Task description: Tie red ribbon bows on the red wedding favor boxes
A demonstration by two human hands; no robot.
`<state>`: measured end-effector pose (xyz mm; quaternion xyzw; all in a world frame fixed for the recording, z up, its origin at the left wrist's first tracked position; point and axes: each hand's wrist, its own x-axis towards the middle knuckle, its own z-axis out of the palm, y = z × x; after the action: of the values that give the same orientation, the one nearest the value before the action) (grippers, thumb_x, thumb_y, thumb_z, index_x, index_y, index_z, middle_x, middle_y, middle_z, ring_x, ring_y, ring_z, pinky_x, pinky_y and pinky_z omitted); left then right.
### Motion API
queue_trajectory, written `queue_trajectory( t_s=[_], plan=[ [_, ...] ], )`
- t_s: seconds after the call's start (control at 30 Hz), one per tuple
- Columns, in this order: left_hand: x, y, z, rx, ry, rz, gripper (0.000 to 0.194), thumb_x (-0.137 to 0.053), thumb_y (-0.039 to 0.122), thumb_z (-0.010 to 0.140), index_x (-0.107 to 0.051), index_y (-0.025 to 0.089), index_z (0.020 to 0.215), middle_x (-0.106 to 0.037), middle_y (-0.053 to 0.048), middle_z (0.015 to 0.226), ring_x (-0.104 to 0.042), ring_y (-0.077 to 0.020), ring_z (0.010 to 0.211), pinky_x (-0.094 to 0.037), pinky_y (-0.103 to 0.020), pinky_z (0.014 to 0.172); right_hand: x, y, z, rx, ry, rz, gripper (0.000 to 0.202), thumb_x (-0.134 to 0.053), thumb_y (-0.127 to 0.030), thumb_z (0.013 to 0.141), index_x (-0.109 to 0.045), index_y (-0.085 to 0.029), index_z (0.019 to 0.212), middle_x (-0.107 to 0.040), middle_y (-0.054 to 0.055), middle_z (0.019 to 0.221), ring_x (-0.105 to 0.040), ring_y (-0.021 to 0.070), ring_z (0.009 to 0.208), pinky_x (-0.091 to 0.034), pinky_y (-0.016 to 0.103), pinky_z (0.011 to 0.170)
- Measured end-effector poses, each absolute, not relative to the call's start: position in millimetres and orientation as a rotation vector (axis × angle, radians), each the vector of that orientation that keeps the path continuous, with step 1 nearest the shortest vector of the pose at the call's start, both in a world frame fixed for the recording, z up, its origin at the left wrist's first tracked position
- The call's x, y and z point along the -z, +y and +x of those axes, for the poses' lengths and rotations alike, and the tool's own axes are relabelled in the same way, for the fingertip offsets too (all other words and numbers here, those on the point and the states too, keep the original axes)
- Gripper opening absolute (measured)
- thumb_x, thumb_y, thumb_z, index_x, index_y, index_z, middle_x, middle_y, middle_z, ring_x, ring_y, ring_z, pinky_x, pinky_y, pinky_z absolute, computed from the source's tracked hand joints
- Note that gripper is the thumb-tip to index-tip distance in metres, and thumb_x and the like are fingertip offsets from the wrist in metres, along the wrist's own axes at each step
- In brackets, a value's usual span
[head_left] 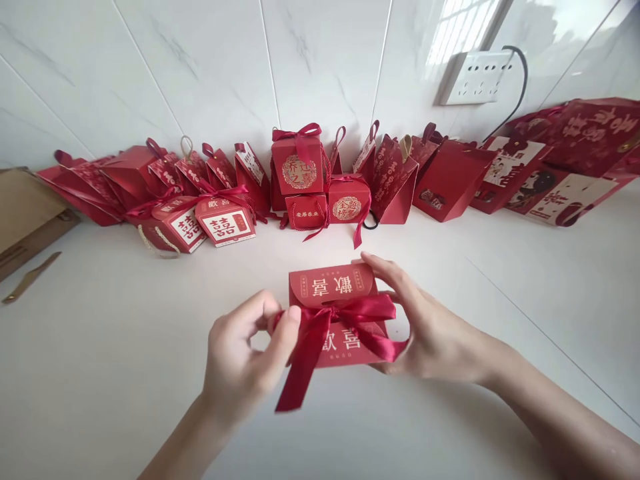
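A red gift box (334,281) with gold characters on its top sits in front of me, a dark red satin ribbon (305,353) tied in a bow across it. One ribbon tail hangs over the front left of the box. My left hand (240,360) pinches the ribbon's left loop between thumb and fingers, beside the box's left edge. On the other side, my right hand (430,323) grips the box, fingers at its far right corner and thumb low near the front right. The right loop and tail lie close to that palm.
Along the tiled wall stand several red gift boxes (443,183) with ribbons and cords. Two smaller boxes with white labels (225,228) sit left of centre. A brown cardboard box (30,213) and a brown strip (33,277) lie far left. A power strip (477,77) hangs upper right.
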<state>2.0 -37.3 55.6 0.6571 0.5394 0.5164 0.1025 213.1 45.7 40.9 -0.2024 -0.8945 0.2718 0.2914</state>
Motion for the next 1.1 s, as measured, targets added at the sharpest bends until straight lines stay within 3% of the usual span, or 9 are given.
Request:
queue_trajectory(
  t_s=[0.13, 0.2, 0.33, 0.53, 0.67, 0.8, 0.93, 1.0, 1.1],
  plan=[
    [-47, -43, 3, -1.552, 1.370, 2.611, 0.034, -0.054, 0.000, 0.075, -0.033, 0.021, 0.059, -0.035, 0.010, 0.044, -0.029, -0.0058, 0.038, -0.025, -0.023, 0.039, -24, 46, 202, -0.321, -2.276, -0.397, 0.094, -0.065, -0.013, 0.079, -0.005, -0.023, 0.150, -0.024, 0.020, 0.144, -0.025, 0.0348, 0.138, -0.041, 0.055, 0.104],
    [-46, -47, 5, -1.451, 1.302, 2.730, 0.033, -0.053, -0.001, 0.075, -0.033, 0.021, 0.060, -0.038, 0.008, 0.044, -0.031, -0.0074, 0.038, -0.026, -0.024, 0.039, -18, 44, 198, -0.270, -2.240, -0.381, 0.096, -0.065, -0.013, 0.080, -0.001, -0.024, 0.150, -0.022, 0.020, 0.145, -0.022, 0.0362, 0.139, -0.039, 0.058, 0.105],
    [-48, -51, 8, -1.445, 1.238, 2.810, 0.030, -0.054, 0.000, 0.072, -0.035, 0.021, 0.060, -0.042, 0.007, 0.044, -0.033, -0.0087, 0.038, -0.029, -0.025, 0.039, -12, 40, 193, -0.305, -2.222, -0.358, 0.097, -0.065, -0.012, 0.081, 0.002, -0.026, 0.150, -0.019, 0.019, 0.146, -0.022, 0.0356, 0.139, -0.040, 0.058, 0.105],
    [-42, -35, -8, -1.767, 1.642, 2.422, 0.037, -0.053, 0.006, 0.077, -0.030, 0.020, 0.053, -0.029, 0.009, 0.041, -0.022, -0.0057, 0.037, -0.021, -0.021, 0.038, -13, 48, 196, -0.416, -2.189, -0.382, 0.099, -0.067, -0.017, 0.079, 0.003, -0.029, 0.149, -0.019, 0.018, 0.145, -0.027, 0.0357, 0.137, -0.048, 0.056, 0.098],
    [-27, -20, -29, -1.424, 2.200, 1.823, 0.040, -0.045, 0.026, 0.085, -0.025, 0.020, 0.050, -0.032, 0.007, 0.041, -0.032, -0.0061, 0.038, -0.028, -0.019, 0.042, -14, 61, 199, -0.371, -2.131, -0.472, 0.102, -0.067, -0.017, 0.075, 0.001, -0.030, 0.148, -0.023, 0.018, 0.144, -0.034, 0.0355, 0.131, -0.049, 0.057, 0.094],
    [-19, -11, -40, -1.222, 2.247, 1.911, 0.037, -0.042, 0.034, 0.080, -0.026, 0.020, 0.050, -0.031, 0.007, 0.041, -0.028, -0.0069, 0.039, -0.029, -0.017, 0.043, -19, 76, 209, -0.349, -1.972, -0.618, 0.100, -0.072, -0.023, 0.072, -0.005, -0.032, 0.146, -0.030, 0.016, 0.140, -0.041, 0.0342, 0.127, -0.049, 0.057, 0.092],
    [-17, -6, -40, -1.198, 2.120, 2.078, 0.035, -0.041, 0.036, 0.077, -0.026, 0.020, 0.049, -0.027, 0.007, 0.039, -0.025, -0.0068, 0.036, -0.026, -0.016, 0.040, -44, 81, 246, -0.691, -1.626, -0.785, 0.093, -0.077, -0.030, 0.067, -0.018, -0.035, 0.140, -0.030, 0.013, 0.144, -0.043, 0.0313, 0.127, -0.052, 0.051, 0.090],
    [-13, -4, -44, -1.118, 2.088, 2.107, 0.036, -0.040, 0.039, 0.077, -0.028, 0.020, 0.049, -0.028, 0.007, 0.039, -0.029, -0.0066, 0.036, -0.030, -0.014, 0.040, -63, 71, 275, -0.990, -1.420, -0.810, 0.079, -0.077, -0.033, 0.068, -0.031, -0.032, 0.132, -0.042, 0.011, 0.139, -0.051, 0.0283, 0.120, -0.053, 0.048, 0.091],
    [4, 3, -52, -0.962, 2.052, 2.122, 0.036, -0.043, 0.044, 0.074, -0.038, 0.020, 0.048, -0.036, 0.007, 0.038, -0.034, -0.0067, 0.035, -0.035, -0.012, 0.042, -93, 40, 323, -1.368, -1.035, -0.838, 0.047, -0.071, -0.040, 0.074, -0.050, -0.023, 0.113, -0.063, 0.009, 0.116, -0.064, 0.0243, 0.101, -0.056, 0.044, 0.086]
  ],
)
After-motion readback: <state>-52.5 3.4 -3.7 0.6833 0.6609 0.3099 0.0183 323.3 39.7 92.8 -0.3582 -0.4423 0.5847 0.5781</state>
